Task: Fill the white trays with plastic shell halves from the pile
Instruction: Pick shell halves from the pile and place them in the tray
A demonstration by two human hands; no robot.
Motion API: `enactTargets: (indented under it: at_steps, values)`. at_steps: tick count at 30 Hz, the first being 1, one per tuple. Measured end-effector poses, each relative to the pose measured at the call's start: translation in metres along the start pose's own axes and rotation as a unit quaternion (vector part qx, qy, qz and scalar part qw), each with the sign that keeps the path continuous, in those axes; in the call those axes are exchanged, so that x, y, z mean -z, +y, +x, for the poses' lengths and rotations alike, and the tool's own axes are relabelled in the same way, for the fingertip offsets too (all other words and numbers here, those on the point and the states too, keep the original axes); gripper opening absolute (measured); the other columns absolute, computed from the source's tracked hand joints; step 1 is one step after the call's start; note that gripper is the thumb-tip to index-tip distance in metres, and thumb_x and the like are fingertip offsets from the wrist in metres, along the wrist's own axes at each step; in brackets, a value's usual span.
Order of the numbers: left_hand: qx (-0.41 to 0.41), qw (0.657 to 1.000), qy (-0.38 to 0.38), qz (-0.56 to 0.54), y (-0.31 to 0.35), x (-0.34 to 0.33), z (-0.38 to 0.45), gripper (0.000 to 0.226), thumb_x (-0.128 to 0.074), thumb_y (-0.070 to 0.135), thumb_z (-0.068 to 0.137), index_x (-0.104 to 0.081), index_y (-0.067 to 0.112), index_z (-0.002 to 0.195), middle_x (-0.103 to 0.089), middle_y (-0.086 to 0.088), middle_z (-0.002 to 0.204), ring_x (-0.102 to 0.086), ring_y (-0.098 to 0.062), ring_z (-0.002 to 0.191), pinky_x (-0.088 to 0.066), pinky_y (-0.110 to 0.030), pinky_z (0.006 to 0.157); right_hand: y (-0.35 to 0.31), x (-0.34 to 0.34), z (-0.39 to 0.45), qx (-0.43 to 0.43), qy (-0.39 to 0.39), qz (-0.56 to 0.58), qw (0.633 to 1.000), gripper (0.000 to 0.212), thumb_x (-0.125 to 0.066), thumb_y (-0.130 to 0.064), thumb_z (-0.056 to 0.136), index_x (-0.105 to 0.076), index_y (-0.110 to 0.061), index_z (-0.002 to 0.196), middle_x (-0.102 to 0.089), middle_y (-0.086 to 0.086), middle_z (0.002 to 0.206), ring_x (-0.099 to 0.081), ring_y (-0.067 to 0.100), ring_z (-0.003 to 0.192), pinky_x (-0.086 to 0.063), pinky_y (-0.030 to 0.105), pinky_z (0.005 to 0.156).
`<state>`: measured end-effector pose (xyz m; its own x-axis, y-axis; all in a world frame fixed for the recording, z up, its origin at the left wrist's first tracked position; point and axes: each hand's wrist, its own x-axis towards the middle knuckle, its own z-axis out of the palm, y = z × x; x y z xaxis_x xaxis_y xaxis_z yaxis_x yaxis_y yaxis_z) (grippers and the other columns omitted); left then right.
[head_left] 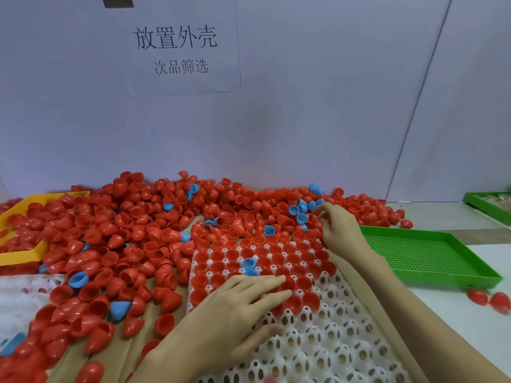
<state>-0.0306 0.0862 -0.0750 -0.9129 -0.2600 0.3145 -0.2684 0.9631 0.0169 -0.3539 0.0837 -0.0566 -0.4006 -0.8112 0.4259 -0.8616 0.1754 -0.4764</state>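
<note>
A white tray (326,335) with round holes lies in front of me; its far rows hold red shell halves and a blue one or two (249,265). My left hand (235,313) rests flat on the tray, straight fingers touching the red shells in the nearest filled rows. My right hand (336,225) reaches past the tray's far right corner into the pile (143,230) of red and blue shell halves, fingers curled among the shells near several blue ones (300,211). Whether it holds a shell is hidden.
A green perforated tray (425,255) sits to the right, with two red shells (489,298) loose in front of it. A yellow tray (25,255) lies half buried at the left. Another white tray (19,299) is at the near left. A white wall with a paper sign (177,48) stands behind.
</note>
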Motion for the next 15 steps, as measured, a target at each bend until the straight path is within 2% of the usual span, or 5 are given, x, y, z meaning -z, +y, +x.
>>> enactTargets:
  at_steps: [3, 5, 8, 11, 15]
  values:
    - [-0.027, 0.999, 0.025, 0.004, 0.001, 0.001, -0.002, 0.048, -0.035, 0.058, 0.11, -0.056, 0.035, 0.147, -0.052, 0.018, 0.154, -0.048, 0.002, 0.14, -0.036, -0.02, 0.117, 0.005, -0.005, 0.02, 0.039, -0.06, -0.077, 0.994, 0.042, -0.054, 0.007, 0.099, -0.072, -0.016, 0.13, -0.068, 0.007, 0.132, -0.063, 0.026, 0.122, -0.052, 0.042, 0.103]
    - [-0.035, 0.999, 0.038, -0.002, 0.0, 0.002, -0.003, 0.045, -0.038, 0.057, 0.11, -0.061, 0.035, 0.142, -0.058, 0.02, 0.147, -0.051, 0.004, 0.135, -0.038, -0.018, 0.115, 0.005, -0.011, 0.028, 0.061, -0.093, -0.127, 0.986, 0.036, -0.062, 0.001, 0.097, -0.079, -0.019, 0.121, -0.074, 0.004, 0.124, -0.066, 0.025, 0.116, -0.054, 0.045, 0.098]
    - [-0.03, 0.998, 0.062, -0.006, -0.004, 0.005, -0.006, 0.042, -0.038, 0.055, 0.11, -0.068, 0.035, 0.132, -0.063, 0.02, 0.137, -0.056, 0.004, 0.128, -0.039, -0.017, 0.113, 0.005, -0.02, 0.035, 0.063, -0.097, -0.16, 0.98, 0.023, -0.066, -0.007, 0.096, -0.083, -0.019, 0.105, -0.076, 0.005, 0.106, -0.069, 0.026, 0.101, -0.058, 0.044, 0.084]
    - [-0.027, 0.997, 0.07, -0.015, -0.01, 0.004, -0.009, 0.035, -0.047, 0.05, 0.108, -0.073, 0.031, 0.123, -0.067, 0.017, 0.128, -0.06, 0.001, 0.121, -0.051, -0.023, 0.105, 0.003, -0.025, 0.038, 0.063, -0.086, -0.162, 0.981, 0.024, -0.065, -0.007, 0.099, -0.082, -0.017, 0.112, -0.075, 0.004, 0.108, -0.068, 0.023, 0.098, -0.057, 0.037, 0.082]
    - [-0.036, 0.997, 0.07, -0.008, -0.012, 0.002, -0.01, 0.034, -0.047, 0.048, 0.106, -0.073, 0.031, 0.121, -0.067, 0.019, 0.123, -0.061, 0.002, 0.114, -0.053, -0.022, 0.099, 0.009, -0.029, 0.043, 0.07, -0.134, -0.186, 0.971, 0.041, -0.059, 0.002, 0.1, -0.071, -0.018, 0.134, -0.062, 0.006, 0.118, -0.062, 0.023, 0.105, -0.057, 0.038, 0.088]
